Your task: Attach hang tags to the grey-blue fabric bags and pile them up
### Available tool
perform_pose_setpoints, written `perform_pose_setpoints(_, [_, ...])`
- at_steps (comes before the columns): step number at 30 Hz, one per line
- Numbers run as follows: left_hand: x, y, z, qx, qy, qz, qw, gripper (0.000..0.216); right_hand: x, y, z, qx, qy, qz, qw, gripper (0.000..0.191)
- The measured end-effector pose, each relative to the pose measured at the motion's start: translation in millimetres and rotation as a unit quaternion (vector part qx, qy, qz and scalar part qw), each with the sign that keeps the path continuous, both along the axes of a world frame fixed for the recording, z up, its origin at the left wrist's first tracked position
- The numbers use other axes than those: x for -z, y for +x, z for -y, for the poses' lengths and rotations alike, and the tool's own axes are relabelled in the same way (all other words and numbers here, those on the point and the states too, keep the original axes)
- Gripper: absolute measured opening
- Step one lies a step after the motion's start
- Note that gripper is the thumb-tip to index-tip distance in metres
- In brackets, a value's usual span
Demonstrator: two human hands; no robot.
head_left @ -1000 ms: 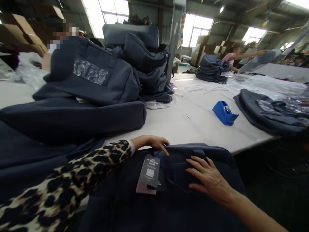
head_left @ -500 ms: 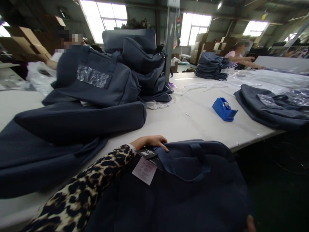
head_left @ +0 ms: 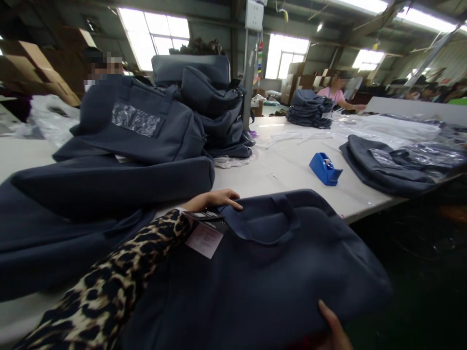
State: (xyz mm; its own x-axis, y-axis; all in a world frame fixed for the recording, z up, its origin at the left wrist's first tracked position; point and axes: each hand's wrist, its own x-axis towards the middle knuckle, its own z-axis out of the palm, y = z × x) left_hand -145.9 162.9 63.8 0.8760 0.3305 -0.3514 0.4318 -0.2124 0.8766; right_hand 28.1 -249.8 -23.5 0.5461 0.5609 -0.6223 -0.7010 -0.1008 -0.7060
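Note:
A dark blue bag [head_left: 262, 272] leans at the table's near edge, its strap handle [head_left: 292, 221] lying against its face. My left hand [head_left: 222, 198] is closed on the bag's top edge beside the handle, thumb on the near side. Hanging tags [head_left: 206, 239], one pale and others black, are by my left wrist. Low on the bag's face, the thumb of my right hand [head_left: 332, 324] presses near the bottom edge; its other fingers are hidden behind the bag.
More blue bags [head_left: 146, 126] are heaped on the left of the white table [head_left: 251, 180]. A blue tape dispenser [head_left: 326, 168] stands to the right, near another flat bag [head_left: 383, 165]. A metal post [head_left: 248, 73] rises at the back. A person in pink [head_left: 332, 95] works at the far side.
The bag has moved up, with its lower right side swung outward. My right hand has come further into view, its thumb now on the bag's face. My left hand keeps its hold.

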Motion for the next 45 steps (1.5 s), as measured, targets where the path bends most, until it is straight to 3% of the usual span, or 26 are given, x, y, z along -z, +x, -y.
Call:
perform_pose_setpoints(3, [-12.6,-0.8,-26.9,-0.050,0.050,0.000,0.998,0.042,-34.3,16.1,-55.9,0.066,0.065,-0.008,0.996,0.066])
perform_pose_setpoints(5, [-14.3,1.7,-42.3,-0.093,0.096,0.001,0.991,0.036,-44.8,31.0,-97.8,0.069,0.100,-0.010,0.993,0.059])
perform_pose_setpoints(8, [-4.9,7.0,-54.4,-0.165,0.168,0.010,0.972,0.031,-35.0,51.2,-146.7,0.059,0.090,-0.024,0.994,0.047])
perform_pose_setpoints(11, [10.2,6.7,-52.6,-0.209,0.220,0.030,0.952,0.032,-12.1,64.7,-168.0,0.055,0.062,-0.021,0.996,0.042])
perform_pose_setpoints(15, [19.3,-15.6,-29.9,-0.194,0.257,0.069,0.944,0.042,3.7,72.1,-167.5,0.043,0.059,-0.006,0.997,0.043])
perform_pose_setpoints(17, [20.5,-33.8,-12.0,-0.148,0.285,0.075,0.944,0.048,4.3,73.0,-165.8,0.043,0.053,0.005,0.998,0.044])
perform_pose_setpoints(21, [32.3,-60.1,21.2,-0.001,0.400,-0.023,0.916,0.061,0.9,73.0,-167.9,0.053,0.042,0.007,0.998,0.044])
perform_pose_setpoints(23, [42.4,-62.3,29.4,0.029,0.432,-0.080,0.898,0.063,-4.9,68.8,-168.4,0.060,0.043,0.001,0.997,0.043])
perform_pose_setpoints(27, [55.9,-55.3,31.1,0.035,0.464,-0.097,0.880,0.067,-24.6,38.2,-161.5,0.045,0.070,-0.089,0.993,0.038])
perform_pose_setpoints(30, [56.4,-53.3,30.5,0.030,0.476,-0.097,0.873,0.066,-32.8,1.3,-155.9,-0.012,0.065,-0.162,0.985,0.045])
perform_pose_setpoints(34, [52.4,-55.2,32.2,0.023,0.509,-0.097,0.855,0.062,-27.0,-28.8,-159.1,-0.037,0.076,-0.130,0.988,0.052])
perform_pose_setpoints(39, [50.8,-49.1,40.6,0.040,0.558,-0.094,0.824,0.056,-19.5,-28.7,-163.2,-0.007,0.088,-0.110,0.990,0.046])
perform_pose_setpoints(45, [50.6,-44.8,57.6,0.033,0.489,-0.096,0.866,0.056,-32.2,-33.8,-160.3,-0.003,0.142,-0.097,0.985,0.051])
